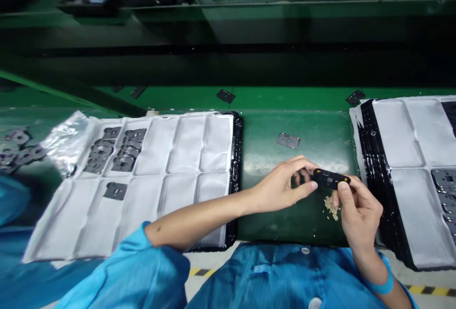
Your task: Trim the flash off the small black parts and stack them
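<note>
Between the two hands, low over the green bench (297,223), I make out a small black part (331,179), held level with its long side across my view. My right hand (359,211) pinches its right end between thumb and fingers; my left hand (288,185) curves thumb and fingers about the left end, but I cannot tell whether they grip it or only touch. Just beside the right hand, a little pile of tan pieces (331,208) lies loose on the bench, and beyond the left hand lies a flat grey plate (288,140). Off to my left, a white compartmented tray (183,143) tops a black stack (235,171). Its back row holds overlapping dark plates (128,150) in the two leftmost compartments, and a single dark plate (115,191) lies in the front row, second from the left. Against that tray's back left corner rests a clear plastic bag (69,140). To my right, another white tray (409,200) carries a pile of dark plates (447,192) in a front compartment, cut off by the edge of my view.
</note>
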The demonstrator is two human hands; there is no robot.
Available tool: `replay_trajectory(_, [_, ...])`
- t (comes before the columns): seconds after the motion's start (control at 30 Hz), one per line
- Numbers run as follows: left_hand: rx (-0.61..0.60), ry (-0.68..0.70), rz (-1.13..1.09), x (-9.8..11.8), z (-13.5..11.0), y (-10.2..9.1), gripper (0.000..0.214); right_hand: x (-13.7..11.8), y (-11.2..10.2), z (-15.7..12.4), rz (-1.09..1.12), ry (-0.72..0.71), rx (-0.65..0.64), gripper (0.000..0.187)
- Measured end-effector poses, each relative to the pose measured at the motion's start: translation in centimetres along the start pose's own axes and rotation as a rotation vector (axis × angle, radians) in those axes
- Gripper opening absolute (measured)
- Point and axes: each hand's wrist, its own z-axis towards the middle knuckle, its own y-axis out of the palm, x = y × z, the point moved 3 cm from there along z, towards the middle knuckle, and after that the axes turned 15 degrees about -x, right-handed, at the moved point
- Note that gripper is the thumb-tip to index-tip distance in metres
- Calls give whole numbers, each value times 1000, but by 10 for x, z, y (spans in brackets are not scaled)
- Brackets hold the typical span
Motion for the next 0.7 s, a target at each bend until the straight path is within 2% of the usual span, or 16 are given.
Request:
replay_trajectory(0.1, [77, 33, -152, 0, 5, 3, 20, -3, 4, -1, -41, -43, -10, 10])
replay_trajectory(0.3, [148, -5, -308, -6, 13, 13, 14, -6, 11, -5, -106, -122, -14, 10])
replay_trajectory(0.53, [102, -30, -339, -8, 6, 15, 27, -2, 12, -4, -105, -94, -12, 11])
replay_trajectory(0.7, [120, 7, -347, -10, 4, 18, 19, 1, 14, -5, -83, -82, -24, 9])
